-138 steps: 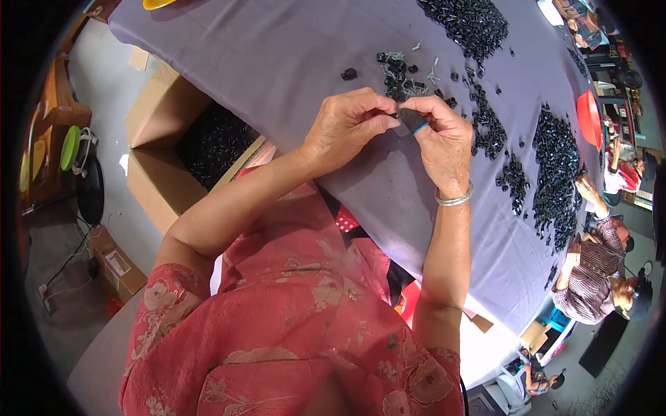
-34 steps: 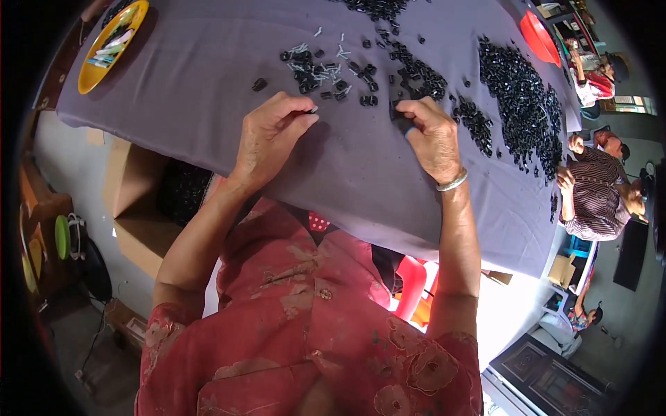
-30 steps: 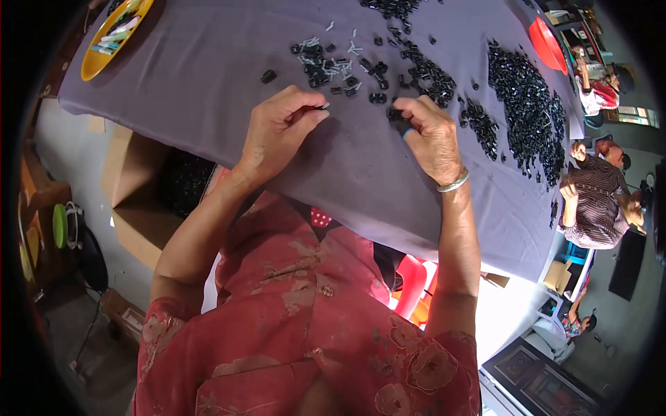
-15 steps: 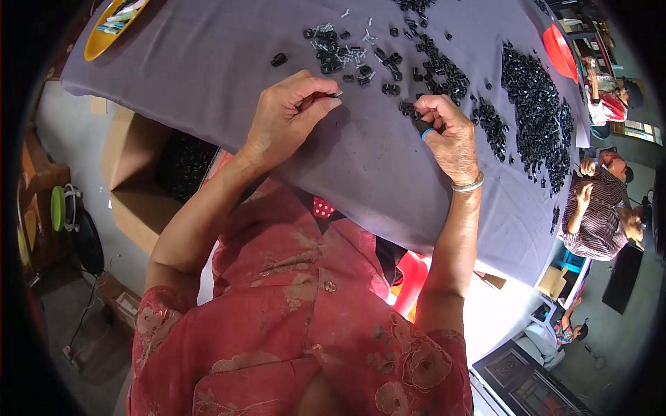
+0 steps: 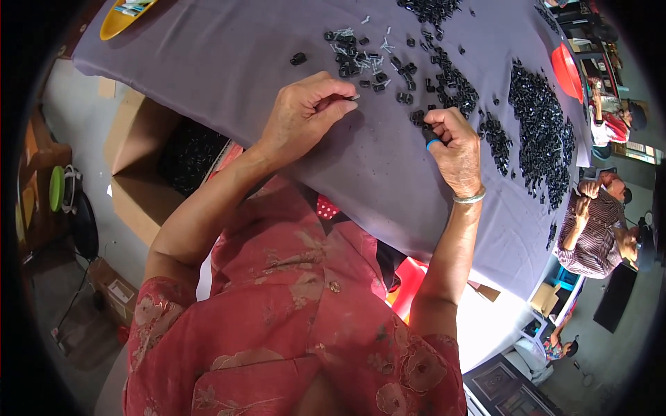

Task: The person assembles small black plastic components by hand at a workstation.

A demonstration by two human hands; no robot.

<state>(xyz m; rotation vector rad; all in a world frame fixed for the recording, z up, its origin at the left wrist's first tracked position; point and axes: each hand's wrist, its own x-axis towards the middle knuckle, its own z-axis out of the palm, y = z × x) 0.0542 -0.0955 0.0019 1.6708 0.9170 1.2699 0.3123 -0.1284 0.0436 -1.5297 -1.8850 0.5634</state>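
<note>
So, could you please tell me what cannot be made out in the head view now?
In the head view:
What, if anything, the left hand pinches: covered by its fingers.
Whether the right hand holds anything: its curled fingers hide that.
The far part of the yellow plate: cut off by the top edge.

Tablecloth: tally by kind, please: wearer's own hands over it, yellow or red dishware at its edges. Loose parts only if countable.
Hands: 2 (left hand, right hand)
Yellow dish: 1
Red bowl: 1
Total: 4
Black parts and silvery pins: too heaped to count.
</note>
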